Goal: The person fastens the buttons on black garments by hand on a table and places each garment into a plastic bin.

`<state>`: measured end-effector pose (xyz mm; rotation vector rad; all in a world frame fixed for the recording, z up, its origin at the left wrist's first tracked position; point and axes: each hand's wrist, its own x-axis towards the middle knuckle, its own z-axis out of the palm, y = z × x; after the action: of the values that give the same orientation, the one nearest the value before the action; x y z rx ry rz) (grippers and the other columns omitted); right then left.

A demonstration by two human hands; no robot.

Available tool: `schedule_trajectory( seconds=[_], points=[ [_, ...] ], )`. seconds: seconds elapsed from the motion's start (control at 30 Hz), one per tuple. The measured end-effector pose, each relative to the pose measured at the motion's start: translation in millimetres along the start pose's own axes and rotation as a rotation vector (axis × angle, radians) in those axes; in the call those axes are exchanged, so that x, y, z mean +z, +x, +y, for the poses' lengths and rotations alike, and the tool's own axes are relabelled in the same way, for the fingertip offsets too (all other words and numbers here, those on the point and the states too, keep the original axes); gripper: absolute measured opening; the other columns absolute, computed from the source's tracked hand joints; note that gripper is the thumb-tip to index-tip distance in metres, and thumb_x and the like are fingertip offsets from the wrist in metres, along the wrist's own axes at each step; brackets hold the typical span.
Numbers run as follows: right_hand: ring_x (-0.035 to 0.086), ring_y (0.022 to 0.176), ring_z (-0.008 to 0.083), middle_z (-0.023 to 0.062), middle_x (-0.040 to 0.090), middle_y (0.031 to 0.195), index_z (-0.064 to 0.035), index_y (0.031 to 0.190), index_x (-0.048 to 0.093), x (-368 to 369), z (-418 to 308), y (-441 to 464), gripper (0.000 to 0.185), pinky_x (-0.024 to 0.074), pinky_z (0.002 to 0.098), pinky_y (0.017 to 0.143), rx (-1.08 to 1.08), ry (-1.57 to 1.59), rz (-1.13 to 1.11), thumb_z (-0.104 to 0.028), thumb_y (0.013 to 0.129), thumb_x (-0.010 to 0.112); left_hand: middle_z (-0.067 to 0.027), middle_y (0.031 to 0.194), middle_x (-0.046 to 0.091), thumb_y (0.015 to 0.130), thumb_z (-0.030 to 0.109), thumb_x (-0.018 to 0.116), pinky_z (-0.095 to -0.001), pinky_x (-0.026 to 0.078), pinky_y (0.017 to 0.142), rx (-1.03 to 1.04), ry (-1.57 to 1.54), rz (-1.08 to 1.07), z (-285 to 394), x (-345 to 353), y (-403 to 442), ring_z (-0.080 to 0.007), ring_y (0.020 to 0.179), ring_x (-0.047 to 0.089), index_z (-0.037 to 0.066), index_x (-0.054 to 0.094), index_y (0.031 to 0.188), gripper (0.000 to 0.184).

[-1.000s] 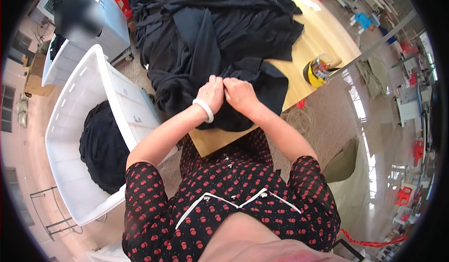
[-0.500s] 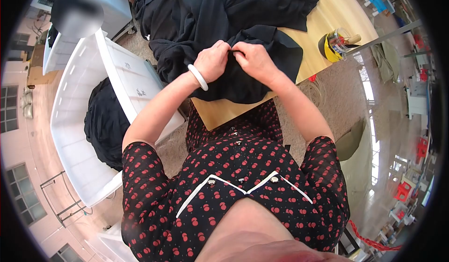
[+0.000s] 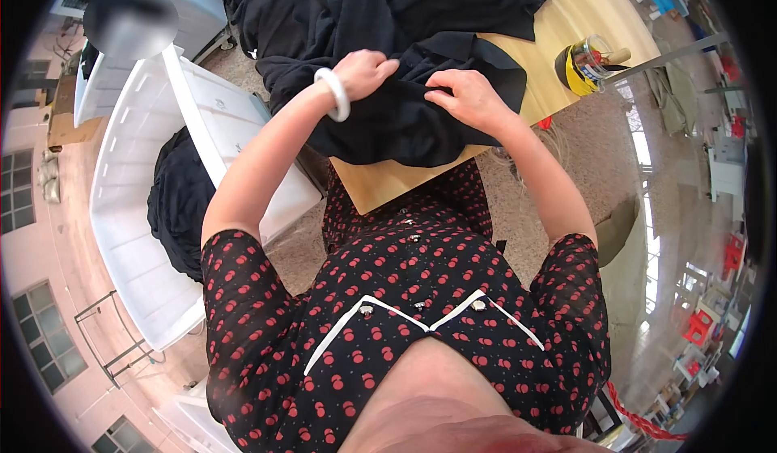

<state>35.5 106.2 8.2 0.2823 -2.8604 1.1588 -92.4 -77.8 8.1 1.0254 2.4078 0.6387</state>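
A black garment or cloth (image 3: 380,133) lies bunched over the near corner of the wooden table, its folds loose; which kind of piece it is, I cannot make out. My left hand (image 3: 362,74), with a white bangle (image 3: 336,95) at the wrist, is closed on the cloth, its fingertips partly lost in the dark folds. To its right, my right hand (image 3: 469,99) pinches the same cloth between thumb and forefinger. A stretch of black fabric runs between the two hands.
More black fabric (image 3: 453,0) is heaped farther back on the table (image 3: 587,24). At the right edge stands a clear jar with a yellow band (image 3: 576,73), holding tools. Left of the table, a white bin (image 3: 121,234) contains black cloth (image 3: 178,202).
My hands have moved apart from being nearly together: the left went left and slightly up, the right a little to the right. The cloth's front edge has shifted slightly up.
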Motion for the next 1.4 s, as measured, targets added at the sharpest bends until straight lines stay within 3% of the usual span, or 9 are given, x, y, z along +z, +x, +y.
schedule_trajectory(
  seconds=[0.07,0.17,0.27,0.5,0.8,0.9,1.1,1.23,1.4],
  points=[
    [0.06,0.08,0.0331,0.0164,0.062,0.081,-0.0011,0.088,0.061,8,4,1,0.017,0.0473,0.0401,0.072,-0.049,-0.043,0.078,-0.015,0.079,0.056,-0.0193,0.085,0.064,0.084,0.035,0.052,-0.04,0.047,0.081,-0.163,0.1,0.06,19,2,17,-0.0344,0.088,0.061,0.0,0.066,0.084,0.037],
    [0.059,0.079,0.0348,0.0175,0.061,0.081,-0.0008,0.089,0.059,22,10,4,0.015,0.0473,0.0418,0.072,-0.078,-0.027,0.191,-0.011,0.08,0.053,-0.0169,0.088,0.065,0.079,0.03,0.061,-0.0381,0.048,0.082,-0.205,0.221,0.02,30,8,34,-0.0319,0.089,0.062,0.003,0.067,0.083,0.028],
    [0.058,0.079,0.0363,0.0191,0.06,0.081,0.0005,0.09,0.056,26,9,5,0.015,0.0472,0.0433,0.072,-0.087,0.016,0.29,-0.008,0.079,0.051,-0.0155,0.082,0.066,0.075,0.026,0.065,-0.0365,0.049,0.075,-0.061,0.189,0.115,22,18,40,-0.0285,0.08,0.063,0.003,0.067,0.081,0.024],
    [0.062,0.072,0.0309,0.0161,0.063,0.076,-0.0007,0.083,0.058,19,5,12,0.011,0.0493,0.0358,0.066,0.015,0.22,0.399,-0.007,0.075,0.055,-0.0135,0.082,0.066,0.078,0.019,0.061,-0.0318,0.047,0.073,-0.092,-0.247,0.17,27,15,27,-0.0226,0.077,0.062,0.0,0.067,0.089,0.023],
    [0.062,0.075,0.0316,0.0169,0.063,0.08,-0.0025,0.087,0.059,23,4,16,0.012,0.0499,0.0377,0.067,0.038,0.186,0.522,-0.008,0.076,0.056,-0.011,0.081,0.066,0.08,0.019,0.059,-0.029,0.046,0.073,-0.159,-0.369,0.121,39,14,23,-0.0188,0.076,0.061,0.0,0.067,0.091,0.023],
    [0.062,0.076,0.0323,0.0158,0.063,0.082,-0.004,0.087,0.059,18,1,12,0.011,0.0498,0.0402,0.067,0.062,0.051,0.438,-0.01,0.079,0.055,-0.0129,0.08,0.066,0.08,0.019,0.059,-0.0296,0.046,0.073,-0.16,-0.377,0.107,44,11,21,-0.02,0.076,0.061,-0.001,0.066,0.091,0.023],
    [0.061,0.073,0.0325,0.0125,0.063,0.081,-0.0051,0.087,0.059,16,-1,10,0.01,0.0491,0.0414,0.062,-0.026,-0.16,0.481,-0.01,0.081,0.053,-0.021,0.081,0.063,0.08,0.014,0.052,-0.0373,0.047,0.073,0.103,0.023,0.251,49,17,15,-0.0338,0.079,0.06,-0.005,0.061,0.08,0.021],
    [0.061,0.076,0.0301,0.0113,0.063,0.084,-0.0056,0.09,0.06,13,-4,9,0.012,0.0491,0.0371,0.064,-0.017,-0.209,0.445,-0.009,0.081,0.055,-0.0228,0.091,0.058,0.08,0.01,0.049,-0.0415,0.046,0.076,0.122,0.158,0.255,70,16,-3,-0.0369,0.087,0.057,-0.005,0.055,0.087,0.017],
    [0.06,0.075,0.0302,0.0124,0.062,0.081,-0.004,0.088,0.058,14,-4,12,0.009,0.0488,0.0373,0.062,-0.046,-0.257,0.437,-0.009,0.081,0.054,-0.0214,0.089,0.056,0.08,0.008,0.048,-0.0453,0.045,0.074,0.103,0.135,0.401,62,38,-2,-0.0392,0.084,0.056,-0.001,0.048,0.083,0.009]
  ],
)
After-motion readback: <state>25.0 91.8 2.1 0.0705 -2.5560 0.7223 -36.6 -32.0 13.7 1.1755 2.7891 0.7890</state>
